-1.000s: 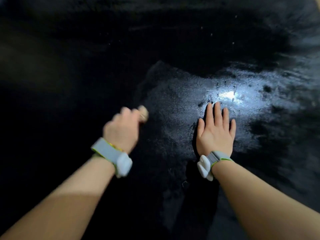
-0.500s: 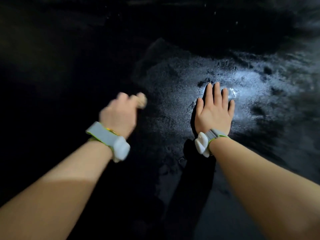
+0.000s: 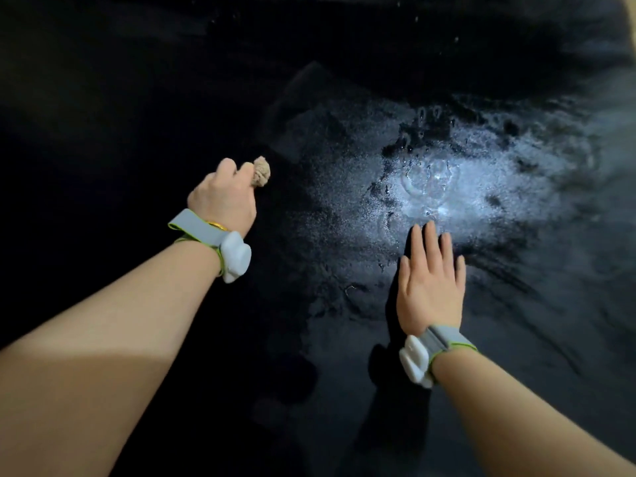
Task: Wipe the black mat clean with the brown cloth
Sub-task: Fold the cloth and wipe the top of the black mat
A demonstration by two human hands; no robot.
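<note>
The left hand (image 3: 222, 197) has its fingers curled tight round the soft, light brown cloth (image 3: 261, 171), while the right hand (image 3: 428, 290) lies flat, fingers straight, on the wet, probably slippery black mat (image 3: 344, 208).

**Both arms out, L fist closed, R palm flat**

L hand (image 3: 223, 197) curled tight, knuckles up, gripping a wad; forearm reaches in from lower left. R hand (image 3: 430, 287) flat, palm down, fingers straight & together. Grey strap w/ white module on each wrist.
</note>
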